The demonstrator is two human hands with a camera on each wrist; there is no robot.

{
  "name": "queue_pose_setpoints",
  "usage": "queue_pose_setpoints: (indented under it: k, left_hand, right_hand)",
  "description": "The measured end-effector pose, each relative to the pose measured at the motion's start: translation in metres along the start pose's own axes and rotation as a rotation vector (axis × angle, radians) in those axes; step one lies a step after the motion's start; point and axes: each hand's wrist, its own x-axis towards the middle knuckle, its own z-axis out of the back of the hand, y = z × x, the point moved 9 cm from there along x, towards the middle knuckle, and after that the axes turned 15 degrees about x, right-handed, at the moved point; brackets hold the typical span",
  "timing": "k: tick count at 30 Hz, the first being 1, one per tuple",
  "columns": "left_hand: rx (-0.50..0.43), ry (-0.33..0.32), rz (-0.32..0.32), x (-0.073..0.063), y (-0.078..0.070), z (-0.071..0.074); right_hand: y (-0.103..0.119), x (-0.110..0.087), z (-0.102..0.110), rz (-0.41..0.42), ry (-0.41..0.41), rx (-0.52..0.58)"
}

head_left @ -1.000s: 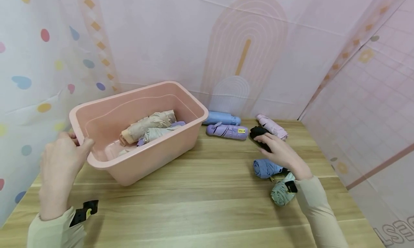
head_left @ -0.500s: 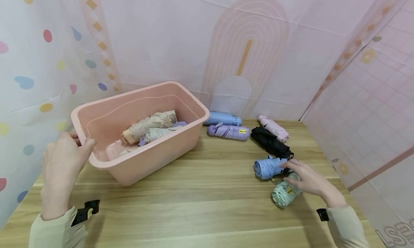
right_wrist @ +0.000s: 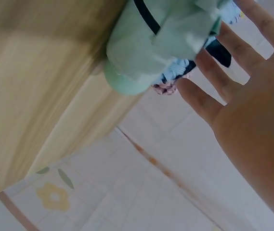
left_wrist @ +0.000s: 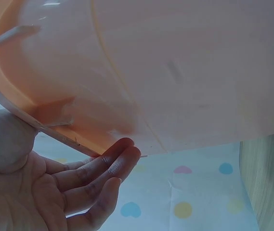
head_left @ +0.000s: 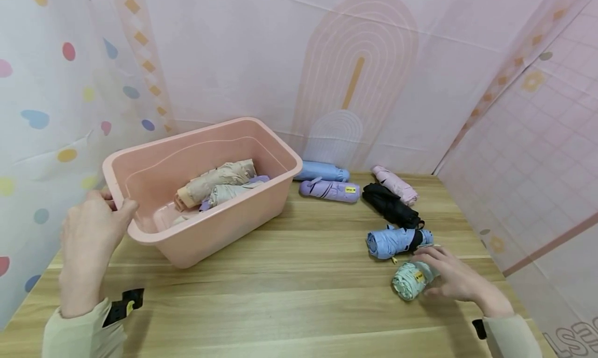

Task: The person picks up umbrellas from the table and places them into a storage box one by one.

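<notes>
My left hand holds the near left corner of a pink plastic tub, thumb over the rim and fingers beneath it, as the left wrist view shows. Inside lie a beige folded umbrella, a pale grey-green one and something purple. My right hand reaches over the right end of a mint green folded umbrella, covering part of it. In the right wrist view its fingers stretch out beside the mint umbrella, not curled round it. Just behind lies a blue folded umbrella.
A black folded umbrella and a pink one lie behind the blue one. Right of the tub are a purple umbrella and a light blue one. Printed cloth hangs behind and beside the wooden table.
My right hand has left the black umbrella and moved toward me and rightward to the mint one. The black umbrella stays on the table. My left hand keeps its grip on the tub.
</notes>
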Motion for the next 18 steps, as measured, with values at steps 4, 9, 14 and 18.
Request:
queue_pose_setpoints:
  k: [4, 9, 14, 18]
  left_hand:
    - [-0.005, -0.002, -0.001, 0.000, 0.000, 0.000]
    - [-0.011, -0.008, -0.004, 0.001, -0.001, 0.001]
    - [-0.004, -0.006, 0.000, 0.001, 0.001, 0.001]
    - [0.001, -0.003, 0.001, 0.001, 0.000, 0.001]
  right_hand:
    - [0.001, 0.000, -0.006, 0.031, -0.012, -0.040]
    - [0.001, 0.004, -0.011, 0.039, -0.012, -0.064]
    - [0.001, 0.007, -0.013, 0.079, -0.016, -0.118]
    - [0.002, 0.008, -0.014, 0.107, -0.024, -0.135]
